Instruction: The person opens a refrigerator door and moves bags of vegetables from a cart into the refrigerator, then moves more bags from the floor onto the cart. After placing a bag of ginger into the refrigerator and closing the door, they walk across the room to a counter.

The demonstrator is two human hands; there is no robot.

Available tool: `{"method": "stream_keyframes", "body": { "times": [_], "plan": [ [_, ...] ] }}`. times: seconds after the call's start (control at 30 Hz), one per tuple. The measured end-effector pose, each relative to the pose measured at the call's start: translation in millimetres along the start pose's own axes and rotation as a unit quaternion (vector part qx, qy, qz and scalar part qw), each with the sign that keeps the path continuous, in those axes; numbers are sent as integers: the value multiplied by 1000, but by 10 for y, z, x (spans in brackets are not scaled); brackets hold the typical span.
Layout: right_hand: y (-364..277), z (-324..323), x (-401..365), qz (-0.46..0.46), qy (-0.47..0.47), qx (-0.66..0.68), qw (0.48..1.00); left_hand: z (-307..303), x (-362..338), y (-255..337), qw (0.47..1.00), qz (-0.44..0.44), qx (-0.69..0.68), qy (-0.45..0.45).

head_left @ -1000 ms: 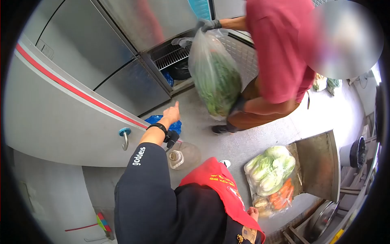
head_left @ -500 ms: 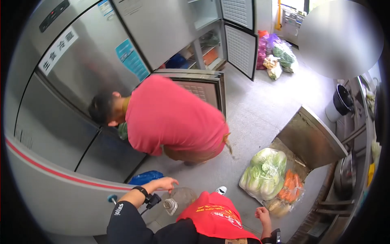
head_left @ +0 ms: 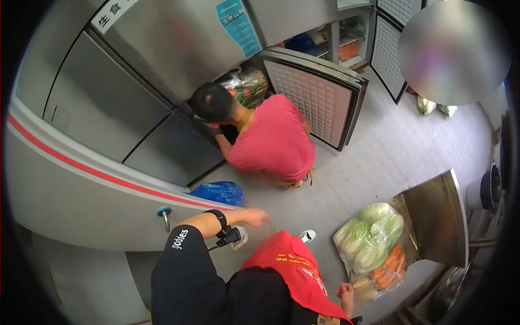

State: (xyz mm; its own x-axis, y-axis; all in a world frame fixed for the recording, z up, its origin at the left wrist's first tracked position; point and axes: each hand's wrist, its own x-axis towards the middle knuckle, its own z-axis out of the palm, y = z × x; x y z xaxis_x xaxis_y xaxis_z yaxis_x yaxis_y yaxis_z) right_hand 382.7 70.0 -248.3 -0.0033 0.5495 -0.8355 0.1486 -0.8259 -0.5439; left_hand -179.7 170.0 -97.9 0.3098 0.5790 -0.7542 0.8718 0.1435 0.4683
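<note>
My left hand (head_left: 255,216) is held out past the curved grey door, with its fingers stretched out and nothing visible in them. A black strap and small device sit on that wrist. Beneath it shows the whitish top of a clear container (head_left: 239,237), mostly hidden by the wrist. A blue plastic bag (head_left: 218,193) lies on the floor just beyond. My right hand (head_left: 345,295) hangs low beside a bag of pale vegetables (head_left: 364,287), its fingers curled in with nothing visible in them. Bagged carrots (head_left: 390,268) and bagged Chinese cabbages (head_left: 369,238) lie close by.
A person in a pink shirt (head_left: 273,143) crouches at an open lower fridge compartment, near a bag of greens (head_left: 249,86). The open fridge door (head_left: 314,100) juts into the room. A metal panel (head_left: 437,216) stands behind the vegetables. More bagged produce (head_left: 426,105) lies farther back.
The person in pink has gone from bending to a low crouch, and the bag of greens now shows in the fridge. My view has shifted left and down. My hands remain low and apart.
</note>
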Motion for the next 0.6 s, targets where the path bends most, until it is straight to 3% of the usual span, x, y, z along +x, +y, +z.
{"method": "stream_keyframes", "body": {
  "times": [0.3, 0.53, 0.6],
  "plan": [
    [-481, 44, 110, -28, -19, -2, 999, 303, -203, -284, 997, -48, -46, 27],
    [-199, 83, -2, -41, -16, 16, 999, 394, -130, -425, 998, -51, -31, 19],
    [-73, 67, -61, -34, -12, 30, 999, 478, 19, -544, 998, -3, 12, 53]
  ]
}}
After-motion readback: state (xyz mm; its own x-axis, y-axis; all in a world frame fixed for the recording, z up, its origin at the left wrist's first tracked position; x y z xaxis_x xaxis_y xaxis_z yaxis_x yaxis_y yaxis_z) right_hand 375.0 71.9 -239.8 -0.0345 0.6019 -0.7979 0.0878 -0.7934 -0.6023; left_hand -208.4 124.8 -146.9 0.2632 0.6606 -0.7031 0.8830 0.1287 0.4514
